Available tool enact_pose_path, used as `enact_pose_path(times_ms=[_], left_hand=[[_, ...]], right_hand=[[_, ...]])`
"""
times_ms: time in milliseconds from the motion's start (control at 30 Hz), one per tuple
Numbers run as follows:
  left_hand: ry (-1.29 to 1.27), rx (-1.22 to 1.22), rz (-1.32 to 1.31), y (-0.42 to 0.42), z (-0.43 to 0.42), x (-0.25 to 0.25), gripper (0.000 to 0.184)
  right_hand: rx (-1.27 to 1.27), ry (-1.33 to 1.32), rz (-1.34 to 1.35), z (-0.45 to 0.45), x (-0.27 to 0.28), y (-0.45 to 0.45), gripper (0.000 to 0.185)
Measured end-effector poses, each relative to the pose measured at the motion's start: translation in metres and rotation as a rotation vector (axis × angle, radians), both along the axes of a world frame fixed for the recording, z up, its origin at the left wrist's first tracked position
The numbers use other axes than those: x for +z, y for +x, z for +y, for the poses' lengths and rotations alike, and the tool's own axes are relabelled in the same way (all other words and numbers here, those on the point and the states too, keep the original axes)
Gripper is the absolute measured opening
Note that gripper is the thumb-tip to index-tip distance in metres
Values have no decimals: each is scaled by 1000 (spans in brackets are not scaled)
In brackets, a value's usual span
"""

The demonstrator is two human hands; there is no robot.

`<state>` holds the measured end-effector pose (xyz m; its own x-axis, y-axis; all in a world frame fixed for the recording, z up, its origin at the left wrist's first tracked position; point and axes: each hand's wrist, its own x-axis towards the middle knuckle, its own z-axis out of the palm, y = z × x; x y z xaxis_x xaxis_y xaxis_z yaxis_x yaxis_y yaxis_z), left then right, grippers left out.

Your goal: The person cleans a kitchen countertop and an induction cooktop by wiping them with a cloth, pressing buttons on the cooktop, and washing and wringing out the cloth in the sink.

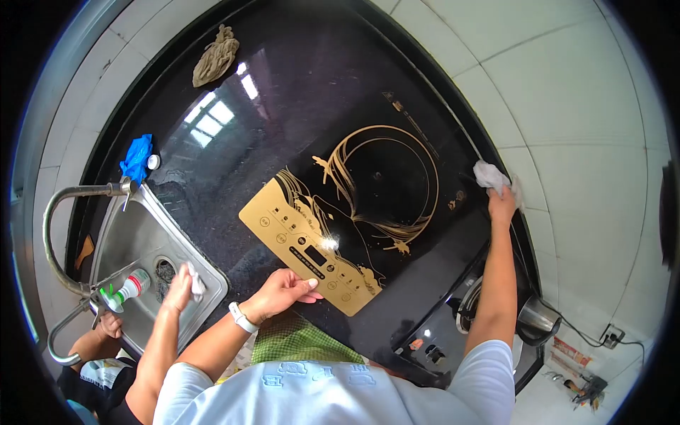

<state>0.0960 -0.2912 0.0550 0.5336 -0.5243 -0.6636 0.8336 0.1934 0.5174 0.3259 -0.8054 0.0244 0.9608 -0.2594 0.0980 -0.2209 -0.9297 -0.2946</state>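
Note:
My right hand is closed on a crumpled white cloth, at the black raised edge where the counter meets the tiled wall. My left hand, wearing a white wristband, hangs at the front edge of the induction cooktop. Its fingers are curled in with the thumb over them, and nothing shows in them. Contact with the cooktop's gold control panel I cannot tell. The cooktop is black glass with a gold ring pattern and lies flat on the dark counter.
A co-worker's hand holds a white cloth over the steel sink; their other hand is near the faucet. A spray bottle lies there. Beige rag, blue cloth, gas stove and metal pot surround the cooktop.

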Motion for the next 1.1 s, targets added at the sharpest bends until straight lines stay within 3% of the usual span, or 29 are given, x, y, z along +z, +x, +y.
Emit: enact_pose_path(times_ms=[33,67,133,200,267,333,400,467,500,567,667,800,867,967,1100], left_hand=[[4,28,-6,2,1,8,28],[-1,52,-3,4,12,13,28],[213,-444,-343,14,46,18,27],[529,-244,-531,36,73,45,31],[657,145,-380,78,84,67,34],[1013,331,-794,125,90,63,31],[1291,154,-1116,178,98,46,32],[1450,-242,-1018,218,99,41,61],[1458,-232,-1020,231,99,36,61],[1616,-575,-880,252,98,23,93],[1601,-759,-881,272,103,8,108],[1587,-769,-864,272,104,10,108],[1588,-766,-821,269,100,26,108],[1556,-722,-832,269,104,12,107],[1540,-709,-846,271,106,5,106]], right_hand=[[-171,95,39,32,29,8,34],[-360,561,-61,43,31,19,31],[-482,906,-168,85,50,42,29],[-313,833,-173,119,47,75,33],[-150,532,-186,157,27,116,39],[-32,353,-239,201,10,161,43],[-88,443,-268,246,-6,205,43],[-57,484,-296,292,-6,239,40],[-9,433,-280,322,7,244,39],[105,350,-252,375,28,253,37],[322,163,-291,400,8,268,35],[478,32,-329,350,3,246,37],[389,-30,-212,314,12,219,40],[230,-29,-134,235,12,167,41],[94,-29,-157,162,21,97,39]])
